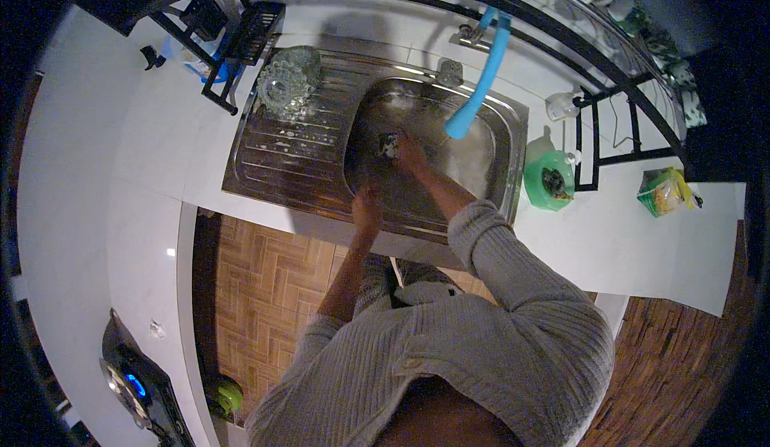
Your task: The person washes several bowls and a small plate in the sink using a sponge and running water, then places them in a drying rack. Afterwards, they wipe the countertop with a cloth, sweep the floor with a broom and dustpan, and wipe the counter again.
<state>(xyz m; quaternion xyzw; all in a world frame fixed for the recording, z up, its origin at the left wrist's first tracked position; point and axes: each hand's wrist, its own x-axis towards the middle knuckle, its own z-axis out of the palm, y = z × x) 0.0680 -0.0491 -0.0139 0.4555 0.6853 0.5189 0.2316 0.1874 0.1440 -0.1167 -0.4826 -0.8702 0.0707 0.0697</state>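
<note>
Both my hands are over a stainless steel sink basin (481, 146). My right hand (412, 153) reaches into the basin, its fingers close to a small pale and dark patch (388, 145) near the drain area. Blur hides whether the fingers grip it. At the basin's near left rim, my left hand (366, 205) points down into the sink; its fingers are dark and hard to make out. A blue flexible faucet hose (478, 95) hangs over the basin, to the right of my right hand. Patterned clear glassware (284, 89) stands on the wet ribbed drainboard (283, 152).
A black metal dish rack (625, 86) arches over the sink. Right of the basin are a green bowl (548, 189) with a dark scrubber, a clear bottle (562, 106) and a plastic packet (662, 193). A stove (141, 393) with a lit blue flame is at lower left.
</note>
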